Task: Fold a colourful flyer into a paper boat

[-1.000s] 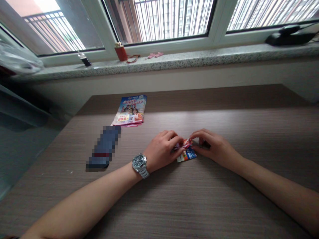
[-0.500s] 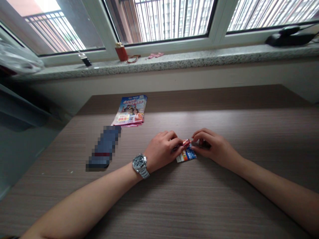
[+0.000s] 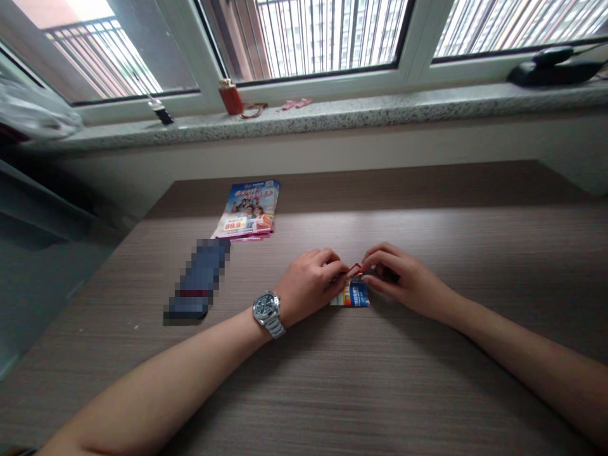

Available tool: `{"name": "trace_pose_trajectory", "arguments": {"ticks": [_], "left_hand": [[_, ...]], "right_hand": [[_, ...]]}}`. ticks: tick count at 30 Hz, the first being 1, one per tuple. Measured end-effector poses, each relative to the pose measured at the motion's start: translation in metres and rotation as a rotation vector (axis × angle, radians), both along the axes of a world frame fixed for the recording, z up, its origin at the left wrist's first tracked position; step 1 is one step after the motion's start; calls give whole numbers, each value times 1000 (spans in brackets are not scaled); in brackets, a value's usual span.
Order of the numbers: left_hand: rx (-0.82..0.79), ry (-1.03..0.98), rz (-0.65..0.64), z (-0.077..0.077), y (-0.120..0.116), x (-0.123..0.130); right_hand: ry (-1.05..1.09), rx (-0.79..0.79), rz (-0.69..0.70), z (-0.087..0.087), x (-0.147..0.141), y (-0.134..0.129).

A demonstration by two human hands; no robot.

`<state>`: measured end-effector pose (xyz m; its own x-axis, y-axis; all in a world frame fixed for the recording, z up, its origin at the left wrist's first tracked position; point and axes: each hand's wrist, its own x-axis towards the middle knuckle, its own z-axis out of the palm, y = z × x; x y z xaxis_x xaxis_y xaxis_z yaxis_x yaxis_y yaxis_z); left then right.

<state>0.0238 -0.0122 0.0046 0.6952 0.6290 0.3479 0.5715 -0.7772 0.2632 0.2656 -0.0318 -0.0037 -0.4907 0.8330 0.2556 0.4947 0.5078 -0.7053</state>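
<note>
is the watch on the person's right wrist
No, the steel wristwatch is on the left arm, and the right arm is bare.

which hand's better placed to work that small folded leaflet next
Probably the right hand: its fingertips curl over the red-edged top of the leaflet from the open side, while the left hand covers its left edge.
</note>
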Motion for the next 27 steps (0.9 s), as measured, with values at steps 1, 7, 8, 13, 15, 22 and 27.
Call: {"name": "trace_pose_trajectory", "arguments": {"ticks": [1,7,8,13,15,22,27], "left_hand": [[-5,0,-8,0,0,0],[-5,-5,-36,-1,1,0],[-4,-4,-38,-1,1,0],[-27,-6,-50,-2,0,1],[-32,-3,-54,-2,1,1],[-21,-4,-50,-1,1,1],[-29,5,-48,-1,1,2]], "right_hand": [[0,-15,1,1,-1,0],[5,-62,-7,5,-2,2],[5,-71,-5,6,-2,2],[1,-99,10,9,-3,2],[2,-98,20,9,-3,2],[11,-102,2,4,-2,4],[4,-140,-27,4,-4,4]]}}
